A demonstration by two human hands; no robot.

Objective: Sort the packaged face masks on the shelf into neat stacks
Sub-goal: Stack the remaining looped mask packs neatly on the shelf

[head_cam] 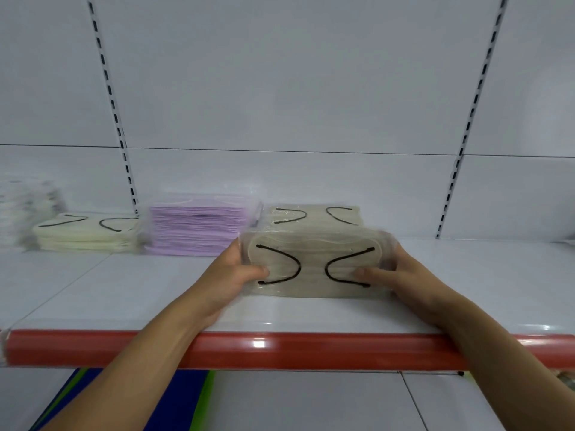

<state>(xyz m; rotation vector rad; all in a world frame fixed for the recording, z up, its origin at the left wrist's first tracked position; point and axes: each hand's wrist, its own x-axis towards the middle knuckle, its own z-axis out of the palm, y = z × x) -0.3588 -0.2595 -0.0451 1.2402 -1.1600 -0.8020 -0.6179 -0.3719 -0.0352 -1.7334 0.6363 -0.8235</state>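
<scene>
A clear-wrapped pack of beige face masks (314, 244) with black ear loops sits at the middle of the white shelf (124, 284). My left hand (231, 275) grips its left end, thumb on top. My right hand (399, 276) grips its right end the same way. Behind it lies another beige pack (315, 216) against the back wall. To the left stand a lilac stack (199, 228), a pale cream stack (84, 233) with black loops, and a blurred white stack (21, 209) at the far left.
The shelf has a red front strip (280, 349) under my forearms. White back panels with slotted uprights (463, 144) rise behind. A lower white shelf (311, 402) holds a blue and green item (124, 399) at bottom left.
</scene>
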